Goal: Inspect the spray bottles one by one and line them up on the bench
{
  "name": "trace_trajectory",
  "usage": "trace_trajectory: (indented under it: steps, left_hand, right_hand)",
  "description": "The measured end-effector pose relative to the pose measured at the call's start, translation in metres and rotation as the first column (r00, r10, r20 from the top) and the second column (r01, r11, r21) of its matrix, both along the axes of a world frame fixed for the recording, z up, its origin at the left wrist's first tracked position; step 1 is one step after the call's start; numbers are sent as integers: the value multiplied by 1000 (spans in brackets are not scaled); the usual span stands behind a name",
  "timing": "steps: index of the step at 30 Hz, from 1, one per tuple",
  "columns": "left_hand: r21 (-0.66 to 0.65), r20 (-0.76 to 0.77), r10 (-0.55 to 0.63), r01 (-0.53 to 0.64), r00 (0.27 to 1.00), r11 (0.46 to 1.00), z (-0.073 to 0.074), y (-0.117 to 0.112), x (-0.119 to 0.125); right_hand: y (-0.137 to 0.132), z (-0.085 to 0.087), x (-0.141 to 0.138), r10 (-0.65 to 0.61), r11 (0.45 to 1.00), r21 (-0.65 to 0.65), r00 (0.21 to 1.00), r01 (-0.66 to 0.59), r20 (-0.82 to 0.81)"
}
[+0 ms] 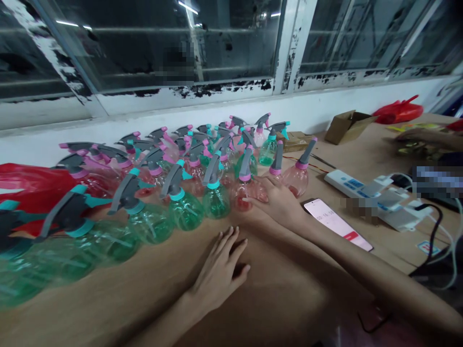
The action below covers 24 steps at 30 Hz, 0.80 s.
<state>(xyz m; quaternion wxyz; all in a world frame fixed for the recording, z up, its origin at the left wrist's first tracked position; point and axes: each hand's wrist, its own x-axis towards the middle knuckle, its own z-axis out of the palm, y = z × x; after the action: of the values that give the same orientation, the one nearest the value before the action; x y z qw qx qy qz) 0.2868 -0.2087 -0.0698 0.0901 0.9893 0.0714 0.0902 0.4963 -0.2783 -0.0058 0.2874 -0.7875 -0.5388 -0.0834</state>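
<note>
My right hand (280, 205) is at the front right of a crowd of spray bottles. Its fingers curve round the body of a pink spray bottle (275, 169) with a grey trigger head, and the thumb reaches across toward a neighbouring pink spray bottle (244, 193). Part of the gripped bottle is hidden by the hand. Just right of it stands another pink spray bottle (297, 177). My left hand (219, 272) is open, fingers stretched out, low over the brown tabletop (289, 299) and holding nothing. Nearest to it are green spray bottles, one with a turquoise collar (216, 200).
A phone (336, 224) showing a timer lies right of my right forearm. Beyond it are a white power strip (358, 188) and cables. An open cardboard box (345, 127) and red bags (400, 110) sit farther back. Another person's hand (427, 137) is at far right. Windows line the wall.
</note>
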Motion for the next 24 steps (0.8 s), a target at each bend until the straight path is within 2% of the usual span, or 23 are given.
trace_trajectory:
  steps: [1, 3, 7, 13, 18, 24]
  left_hand:
    - [2, 8, 4, -4, 1000, 1000, 0, 1, -1]
    - [8, 24, 9, -9, 1000, 1000, 0, 2, -2]
    - [41, 37, 12, -14, 999, 999, 1, 5, -1]
    - [34, 102, 24, -27, 994, 999, -1, 8, 0]
    - [1, 111, 76, -76, 991, 997, 1, 4, 2]
    - [-194, 145, 95, -66, 985, 979, 9, -7, 11]
  right_hand:
    - [-8, 2, 4, 32, 999, 27, 999, -32, -10]
    - [-25, 4, 14, 11, 998, 69, 999, -9, -37]
    - [-44, 4, 39, -178, 980, 79, 983, 181, -37]
    - [-28, -2, 52, -315, 949, -4, 949, 315, -17]
    - [-11, -5, 56, -316, 945, -92, 949, 314, -4]
    - [-16, -3, 59, -283, 948, -145, 959, 282, 14]
